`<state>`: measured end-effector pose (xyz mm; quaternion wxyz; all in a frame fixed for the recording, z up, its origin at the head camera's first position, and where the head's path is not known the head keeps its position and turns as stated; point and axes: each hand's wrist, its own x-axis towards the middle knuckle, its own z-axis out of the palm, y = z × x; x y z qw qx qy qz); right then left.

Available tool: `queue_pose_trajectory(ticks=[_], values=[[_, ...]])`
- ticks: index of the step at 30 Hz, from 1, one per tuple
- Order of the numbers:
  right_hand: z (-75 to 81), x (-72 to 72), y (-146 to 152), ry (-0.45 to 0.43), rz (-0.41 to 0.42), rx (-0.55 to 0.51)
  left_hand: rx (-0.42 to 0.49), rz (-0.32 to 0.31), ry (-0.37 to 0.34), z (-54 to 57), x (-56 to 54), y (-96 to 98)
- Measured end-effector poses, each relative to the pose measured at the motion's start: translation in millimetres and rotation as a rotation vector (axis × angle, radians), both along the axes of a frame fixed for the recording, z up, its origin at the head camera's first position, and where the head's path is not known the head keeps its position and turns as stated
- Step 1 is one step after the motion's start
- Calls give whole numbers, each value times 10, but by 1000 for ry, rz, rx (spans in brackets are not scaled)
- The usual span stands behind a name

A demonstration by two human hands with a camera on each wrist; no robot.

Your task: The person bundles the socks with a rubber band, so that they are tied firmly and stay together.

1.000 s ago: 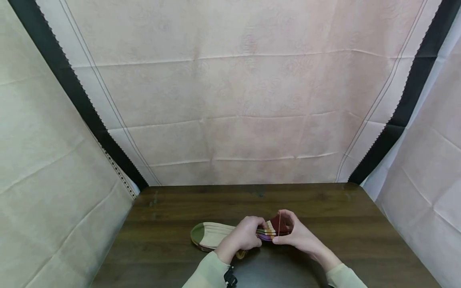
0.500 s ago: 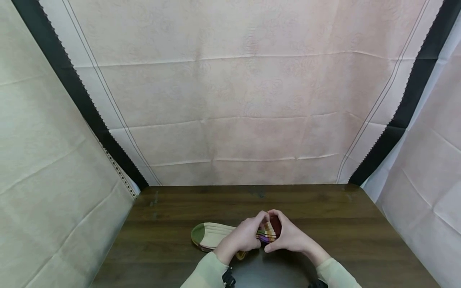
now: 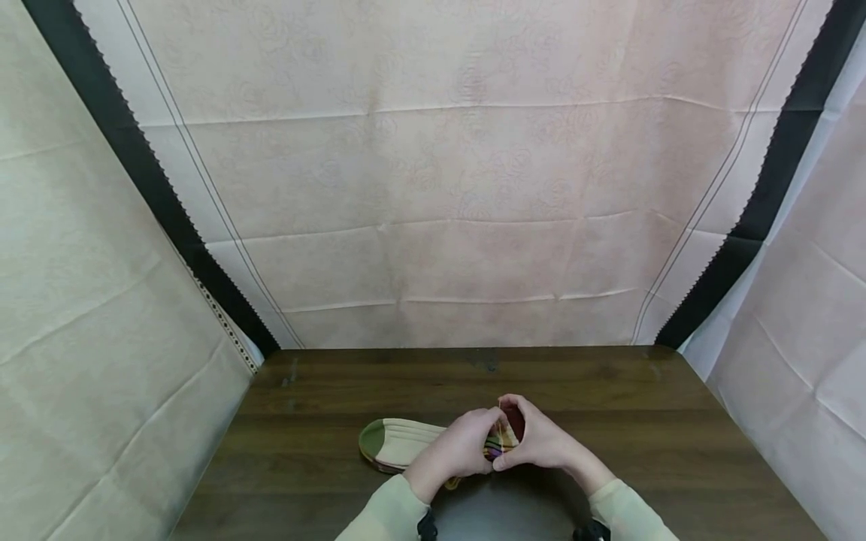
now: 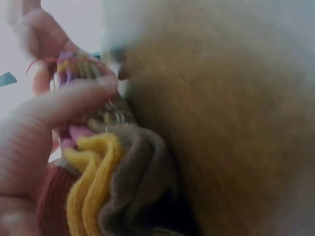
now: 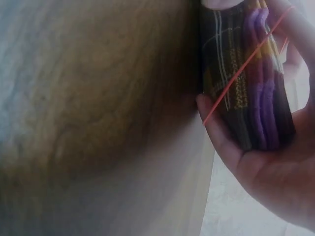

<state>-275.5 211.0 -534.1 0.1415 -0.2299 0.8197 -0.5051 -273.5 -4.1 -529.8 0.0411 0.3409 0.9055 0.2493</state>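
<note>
A stack of folded socks (image 3: 409,442) lies across the table, its cream and green toe end to the left. My left hand (image 3: 460,448) grips the stack near its middle. In the left wrist view, yellow and grey-brown sock folds (image 4: 93,182) bulge out below the thumb (image 4: 83,101). My right hand (image 3: 546,443) curves around the dark red cuff end, fingertips close to the left hand's. A thin red rubber band (image 5: 237,74) is stretched between its thumb and fingers, slanting across the purple and plaid socks (image 5: 261,108). The far side of the stack is hidden.
The brown wooden table (image 3: 325,383) reaches back to a pale fabric wall (image 3: 473,225). More fabric panels with black strips (image 3: 758,188) rise at both sides. Black wrist straps (image 3: 428,524) show at the sleeves.
My right hand has moved left along the socks, bringing the stretched rubber band from the cuff end toward the left hand. The left hand's fingers have shifted slightly; the stack stays in place.
</note>
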Motion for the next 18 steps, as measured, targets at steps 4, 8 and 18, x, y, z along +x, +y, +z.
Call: queue_pose_trajectory(ticks=[4, 8, 18], values=[[-6, -3, 6, -4, 0, -7, 37, 37, 16, -14, 13, -4], [-15, -16, 28, -25, 7, -41, 156, 72, -35, -55, -37, -77], [-153, -87, 64, -196, -80, -260, 481, 236, -189, -73, -135, -271]])
